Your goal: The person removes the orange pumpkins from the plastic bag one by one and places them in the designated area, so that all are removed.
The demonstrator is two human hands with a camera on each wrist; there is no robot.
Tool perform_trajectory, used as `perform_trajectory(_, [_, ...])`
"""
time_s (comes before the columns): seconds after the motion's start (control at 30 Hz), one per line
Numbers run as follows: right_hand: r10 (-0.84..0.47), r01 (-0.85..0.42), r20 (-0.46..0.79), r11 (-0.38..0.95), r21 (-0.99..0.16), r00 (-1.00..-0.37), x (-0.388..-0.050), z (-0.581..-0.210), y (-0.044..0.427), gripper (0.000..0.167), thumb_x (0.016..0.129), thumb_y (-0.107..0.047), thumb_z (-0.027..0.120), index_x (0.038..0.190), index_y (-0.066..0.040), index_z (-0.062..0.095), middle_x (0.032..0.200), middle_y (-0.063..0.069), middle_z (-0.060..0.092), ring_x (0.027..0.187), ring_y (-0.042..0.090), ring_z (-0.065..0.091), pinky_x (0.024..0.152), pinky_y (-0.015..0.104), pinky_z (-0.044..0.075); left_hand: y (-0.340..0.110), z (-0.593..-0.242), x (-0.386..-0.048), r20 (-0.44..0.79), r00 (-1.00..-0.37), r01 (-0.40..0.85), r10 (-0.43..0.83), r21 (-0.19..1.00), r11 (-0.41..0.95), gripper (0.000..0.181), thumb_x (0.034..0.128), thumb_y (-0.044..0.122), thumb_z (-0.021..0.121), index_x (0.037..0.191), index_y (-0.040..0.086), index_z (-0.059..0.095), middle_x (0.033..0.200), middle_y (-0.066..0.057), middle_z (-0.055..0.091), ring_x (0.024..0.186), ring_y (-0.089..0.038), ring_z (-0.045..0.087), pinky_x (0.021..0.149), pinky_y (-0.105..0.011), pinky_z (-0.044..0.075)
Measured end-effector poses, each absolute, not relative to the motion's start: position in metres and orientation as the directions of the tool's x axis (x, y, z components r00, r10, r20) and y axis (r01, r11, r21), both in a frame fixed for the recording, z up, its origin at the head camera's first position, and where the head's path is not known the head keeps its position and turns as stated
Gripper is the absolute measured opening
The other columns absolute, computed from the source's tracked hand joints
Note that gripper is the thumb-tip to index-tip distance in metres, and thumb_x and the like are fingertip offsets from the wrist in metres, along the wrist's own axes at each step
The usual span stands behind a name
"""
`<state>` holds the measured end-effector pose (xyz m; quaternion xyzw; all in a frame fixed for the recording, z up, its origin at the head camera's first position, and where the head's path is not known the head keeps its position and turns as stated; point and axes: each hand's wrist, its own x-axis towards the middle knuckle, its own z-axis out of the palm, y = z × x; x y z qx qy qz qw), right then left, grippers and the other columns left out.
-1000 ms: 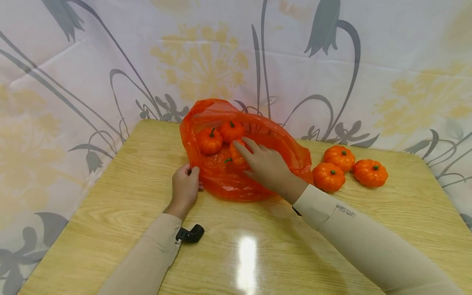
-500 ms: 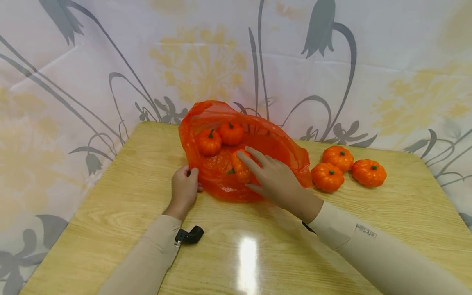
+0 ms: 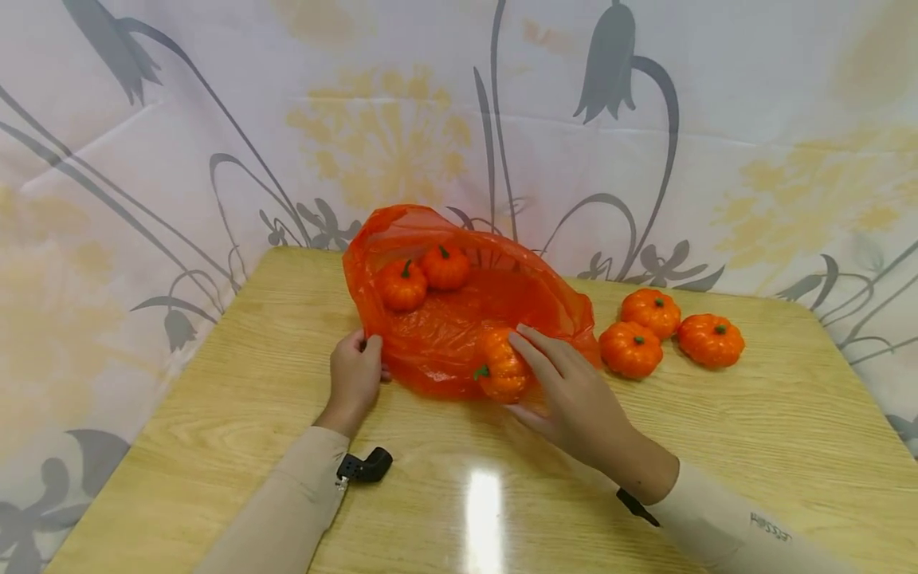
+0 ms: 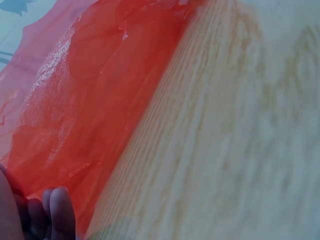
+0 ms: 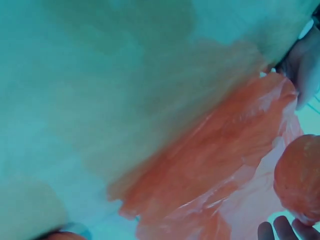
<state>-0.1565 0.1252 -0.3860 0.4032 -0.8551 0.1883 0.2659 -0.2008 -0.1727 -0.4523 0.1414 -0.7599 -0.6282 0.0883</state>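
Observation:
A thin orange plastic bag point(image 3: 459, 319) lies with its mouth spread open on the table. Two small orange pumpkins with green stems sit inside it: one at the left point(image 3: 402, 287), the other just behind point(image 3: 446, 269). My left hand point(image 3: 355, 373) pinches the bag's left edge between thumb and fingers; its fingertips also show in the left wrist view. In my right hand point(image 3: 581, 399), a third pumpkin point(image 3: 504, 365) is gripped at the bag's front rim, its stem pointing left. That same pumpkin shows at the right edge of the right wrist view.
Right of the bag, three more pumpkins stand close together: a front one point(image 3: 631, 350), a back one point(image 3: 651, 312) and a right one point(image 3: 712, 340). The wooden table point(image 3: 237, 399) ends at a flower-patterned cloth point(image 3: 402, 96) behind.
My right hand has drawn the gripped pumpkin from inside the bag toward me and to the right, up to the front rim. The left hand stays on the bag's edge.

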Motion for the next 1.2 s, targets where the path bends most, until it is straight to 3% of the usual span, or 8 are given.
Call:
perform_trajectory(0.17, [-0.529,-0.796,0.676,0.588,-0.143,-0.512,-0.145,-0.393,0.140,0.072,0.092,-0.045,0.067,0.143,0.002,0.048,0.138,0.020,0.057,0.121,0.035,0.057,0.119,0.021,0.032,-0.173,-0.451,-0.200,-0.042,-0.944,-0.103,-0.329,0.980,0.170,0.023,0.0962,0.018,0.047,0.082,0.003,0.057,0.068,-0.006,0.053,0.050,-0.017,0.057,0.049,-0.028,0.056])
perform_trajectory(0.27, [-0.496,-0.790,0.698,0.591,-0.165,-0.517,-0.140,-0.395,0.148,0.071,0.097,-0.051,0.053,0.141,0.005,0.050,0.136,0.022,0.057,0.120,0.037,0.056,0.120,0.015,0.025,-0.173,-0.452,-0.200,-0.044,-0.944,-0.105,-0.328,0.980,0.171,0.024,0.0965,0.018,0.047,0.082,0.002,0.058,0.068,-0.007,0.053,0.050,-0.017,0.057,0.049,-0.028,0.056])
perform_trajectory(0.47, [-0.440,-0.765,0.711,0.607,-0.215,-0.549,-0.135,-0.392,0.161,0.074,0.096,-0.053,0.055,0.139,0.006,0.049,0.138,0.023,0.055,0.121,0.037,0.053,0.120,0.016,0.027,-0.174,-0.453,-0.201,-0.035,-0.942,-0.097,-0.333,0.980,0.172,0.024,0.0961,0.017,0.047,0.081,0.003,0.057,0.067,-0.006,0.052,0.049,-0.016,0.057,0.049,-0.029,0.056])
perform_trajectory(0.7, [-0.384,-0.739,0.716,0.617,-0.271,-0.583,-0.134,-0.391,0.180,0.079,0.093,-0.056,0.058,0.139,0.008,0.049,0.136,0.025,0.055,0.131,0.029,0.050,0.121,0.018,0.028,-0.172,-0.453,-0.202,-0.038,-0.943,-0.101,-0.330,0.979,0.176,0.024,0.0964,0.018,0.047,0.079,0.004,0.056,0.066,-0.006,0.052,0.049,-0.017,0.056,0.048,-0.029,0.055])
perform_trajectory(0.87, [-0.344,-0.719,0.721,0.626,-0.302,-0.602,-0.136,-0.390,0.193,0.085,0.090,-0.060,0.060,0.138,0.009,0.046,0.131,0.025,0.056,0.124,0.028,0.049,0.118,0.016,0.029,-0.171,-0.453,-0.203,-0.037,-0.945,-0.098,-0.324,0.980,0.174,0.025,0.0965,0.018,0.047,0.078,0.004,0.056,0.065,-0.007,0.053,0.049,-0.016,0.056,0.049,-0.028,0.056])
perform_trajectory(1.17, [-0.291,-0.619,0.641,0.690,-0.374,-0.710,-0.137,-0.392,0.206,0.095,0.084,-0.067,0.061,0.138,0.008,0.042,0.130,0.027,0.053,0.110,0.030,0.050,0.104,0.007,0.030,-0.172,-0.454,-0.202,-0.039,-0.943,-0.105,-0.332,0.978,0.182,0.024,0.0962,0.018,0.047,0.079,0.004,0.057,0.065,-0.006,0.053,0.050,-0.016,0.056,0.048,-0.027,0.055])
perform_trajectory(1.2, [-0.279,-0.599,0.626,0.703,-0.384,-0.728,-0.137,-0.392,0.208,0.094,0.082,-0.063,0.068,0.139,0.007,0.042,0.130,0.027,0.052,0.110,0.032,0.051,0.104,0.005,0.029,-0.173,-0.454,-0.202,-0.038,-0.943,-0.104,-0.331,0.977,0.184,0.024,0.0962,0.018,0.047,0.079,0.004,0.057,0.066,-0.006,0.053,0.050,-0.016,0.056,0.048,-0.027,0.055])
